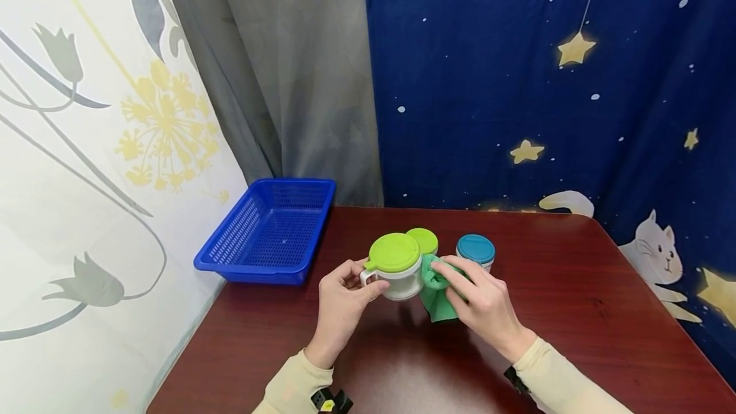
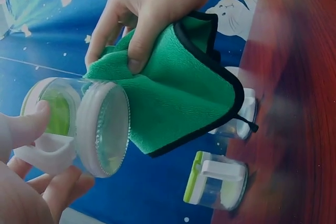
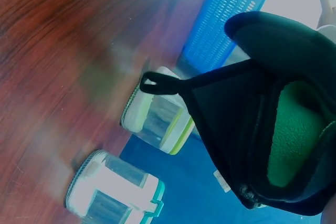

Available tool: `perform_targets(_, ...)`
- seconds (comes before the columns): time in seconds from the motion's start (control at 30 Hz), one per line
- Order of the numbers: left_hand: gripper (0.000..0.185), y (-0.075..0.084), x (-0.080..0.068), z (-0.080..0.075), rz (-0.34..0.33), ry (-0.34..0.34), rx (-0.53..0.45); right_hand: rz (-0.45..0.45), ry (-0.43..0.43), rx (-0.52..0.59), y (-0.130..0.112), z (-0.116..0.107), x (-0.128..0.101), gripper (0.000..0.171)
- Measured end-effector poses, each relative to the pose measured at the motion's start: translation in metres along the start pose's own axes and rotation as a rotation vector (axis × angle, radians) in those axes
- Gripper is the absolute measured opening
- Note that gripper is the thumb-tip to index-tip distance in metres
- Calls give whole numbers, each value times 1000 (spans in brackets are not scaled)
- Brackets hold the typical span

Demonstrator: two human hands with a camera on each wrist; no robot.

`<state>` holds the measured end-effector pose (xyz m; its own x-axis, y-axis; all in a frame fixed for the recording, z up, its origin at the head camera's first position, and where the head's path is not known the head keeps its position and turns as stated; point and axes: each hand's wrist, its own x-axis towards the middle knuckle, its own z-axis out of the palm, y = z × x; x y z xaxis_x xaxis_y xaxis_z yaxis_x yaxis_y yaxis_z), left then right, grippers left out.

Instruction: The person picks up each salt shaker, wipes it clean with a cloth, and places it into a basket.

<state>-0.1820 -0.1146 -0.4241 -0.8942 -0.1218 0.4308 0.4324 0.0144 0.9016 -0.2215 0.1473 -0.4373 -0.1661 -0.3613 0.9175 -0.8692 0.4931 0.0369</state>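
My left hand (image 1: 339,305) grips a clear seasoning jar (image 1: 404,285) by its white handle, holding it above the table with its green lid up. In the left wrist view, the jar's round base (image 2: 113,129) faces the cloth. My right hand (image 1: 485,302) pinches a green cloth (image 1: 438,304) with black edging against the jar's side; one corner hangs down. Most of the right wrist view's right half is covered by the cloth (image 3: 296,135), hiding the fingers. Just behind stand a second green-lidded jar (image 1: 422,239) and a blue-lidded jar (image 1: 476,248).
A blue perforated basket (image 1: 253,272) stands at the table's back left, beside the white patterned wall covering. The dark red wooden table (image 1: 575,312) reaches back to grey and dark blue curtains (image 1: 489,82).
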Motion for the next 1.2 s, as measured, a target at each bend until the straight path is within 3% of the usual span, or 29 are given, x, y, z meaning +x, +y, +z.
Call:
perform_targets(0.2, 33, 2, -1, 0, 9, 7, 10, 20, 36, -27, 3, -3, 8, 37)
perform_targets(0.47, 34, -1, -1, -1, 48, -52, 12, 65, 100, -34, 7, -10, 29, 39)
perform_targets(0.7, 33, -1, -4, -3, 28, -69, 48, 24, 68, -16, 4, -12, 37, 37)
perform_targets(0.93, 34, 0, -5, -6, 29, -61, 10, -13, 29, -33, 3, -9, 28, 39)
perform_targets(1.2, 33, -1, -5, -9, 15, -36, -18, 11, -48, 5, 7, 2, -1, 44)
